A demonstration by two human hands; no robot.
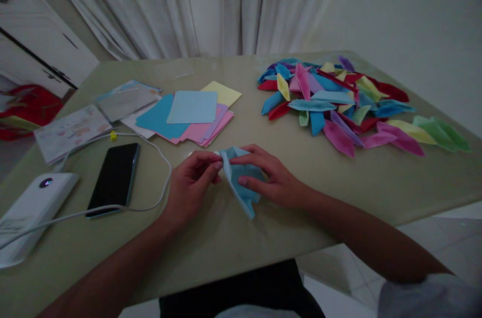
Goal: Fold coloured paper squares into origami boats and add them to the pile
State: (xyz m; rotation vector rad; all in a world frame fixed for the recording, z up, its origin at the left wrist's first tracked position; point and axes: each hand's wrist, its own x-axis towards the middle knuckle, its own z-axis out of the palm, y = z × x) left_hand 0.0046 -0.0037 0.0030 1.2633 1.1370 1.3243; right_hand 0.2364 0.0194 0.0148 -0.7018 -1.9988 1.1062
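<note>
A partly folded light blue paper (241,181) lies on the greenish table (339,192) in front of me. My left hand (192,182) pinches its upper left corner with closed fingertips. My right hand (269,175) rests over the paper's right side, fingers pressed down on the fold. A stack of flat coloured paper squares (192,112) in blue, pink and yellow sits just beyond my hands.
A heap of several folded paper shapes (339,102) in many colours fills the right back of the table. A black phone (115,177) with a white cable (158,155), a white power bank (32,207) and printed sheets (71,130) lie at the left. Curtains hang behind.
</note>
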